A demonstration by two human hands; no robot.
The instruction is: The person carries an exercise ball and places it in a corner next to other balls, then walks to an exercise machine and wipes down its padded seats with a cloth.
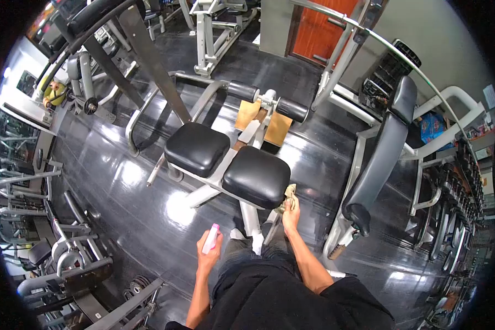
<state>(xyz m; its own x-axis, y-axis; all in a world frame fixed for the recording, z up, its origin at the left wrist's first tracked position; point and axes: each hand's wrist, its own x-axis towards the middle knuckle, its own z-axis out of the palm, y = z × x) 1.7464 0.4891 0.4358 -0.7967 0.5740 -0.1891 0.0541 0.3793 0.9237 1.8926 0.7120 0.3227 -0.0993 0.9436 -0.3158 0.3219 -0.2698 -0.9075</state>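
My left hand is closed round a small white bottle with a pink top, held low in front of my legs. In my right hand is a crumpled yellowish cloth, right at the right edge of the nearer black padded seat. A second black seat sits just to its left on the same grey-framed machine. Beyond the seats are black foam rollers and two tan foot plates.
To the right stands a bench with a long black backrest, and past it a rack of dumbbells. Other machines line the left side. An orange-red door is at the back. The dark floor is shiny.
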